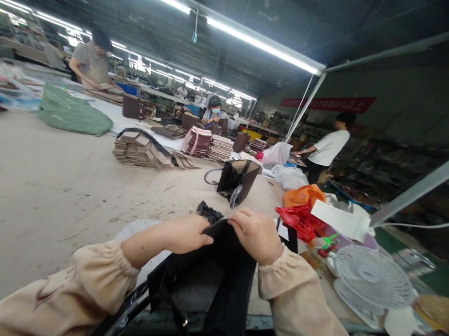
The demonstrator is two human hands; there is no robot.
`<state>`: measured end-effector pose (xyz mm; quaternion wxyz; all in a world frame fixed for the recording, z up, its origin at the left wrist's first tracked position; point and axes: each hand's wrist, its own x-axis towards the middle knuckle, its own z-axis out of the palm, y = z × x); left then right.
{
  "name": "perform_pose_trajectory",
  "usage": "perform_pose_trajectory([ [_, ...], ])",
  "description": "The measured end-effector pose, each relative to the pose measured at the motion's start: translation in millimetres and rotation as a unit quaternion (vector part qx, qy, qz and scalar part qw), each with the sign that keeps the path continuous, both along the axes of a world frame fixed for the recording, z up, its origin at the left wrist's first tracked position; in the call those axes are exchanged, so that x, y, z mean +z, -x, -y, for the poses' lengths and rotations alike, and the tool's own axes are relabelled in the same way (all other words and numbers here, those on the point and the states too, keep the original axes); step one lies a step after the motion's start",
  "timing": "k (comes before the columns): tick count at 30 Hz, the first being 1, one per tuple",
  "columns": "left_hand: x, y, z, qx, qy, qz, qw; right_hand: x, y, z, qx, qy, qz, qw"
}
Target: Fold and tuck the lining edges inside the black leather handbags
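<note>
A black bag [237, 284] stands at the table's front edge, its opening towards me. My left hand [187, 233] is closed on the bag's far upper edge, thumb inside and fingers mostly hidden behind. Just right of it, my right hand [256, 235] pinches the same edge, the fingertips near the corner. A strap with a small metal fitting [185, 322] hangs at the near side. Beyond my hands lies a black bow-like piece [209, 212]. Further back, a dark handbag [239, 181] with wrapped handles rests open on the table.
Stacks of brown panels [142, 148] and a green plastic sack [73, 111] lie across the table [58, 179]. To the right are a red plastic bag [300, 222], an orange bag [304, 194] and a white fan [376, 279]. Several people stand or sit further back.
</note>
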<state>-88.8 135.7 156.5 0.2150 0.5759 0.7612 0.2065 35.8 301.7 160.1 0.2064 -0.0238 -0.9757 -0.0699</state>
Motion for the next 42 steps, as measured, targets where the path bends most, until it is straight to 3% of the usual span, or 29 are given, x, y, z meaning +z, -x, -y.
perform_pose_trajectory([
  [5, -2.5, 0, 0, -0.002, -0.002, -0.012, 1.0, -3.6, 0, -4, 0.005, 0.029, -0.015, 0.999],
  [13, 6.0, -4, -1, 0.011, 0.047, -0.022, 0.999, -10.6, 0, -14, 0.029, 0.234, -0.043, 0.971],
  [23, 0.5, -2, -2, 0.011, 0.029, -0.022, 0.999, -12.5, -8, -24, -0.036, 0.38, -0.029, 0.924],
  [30, 2.9, -3, -2, 0.017, 0.036, -0.021, 0.999, -10.0, -8, -18, -0.001, 0.355, -0.06, 0.933],
  [35, -0.3, -2, -3, 0.009, 0.034, -0.023, 0.999, -7.5, -8, -10, 0.036, 0.226, -0.06, 0.971],
  [42, -2.9, 0, -2, 0.005, 0.009, -0.015, 1.0, -3.8, -5, 0, -0.021, 0.099, -0.028, 0.994],
])
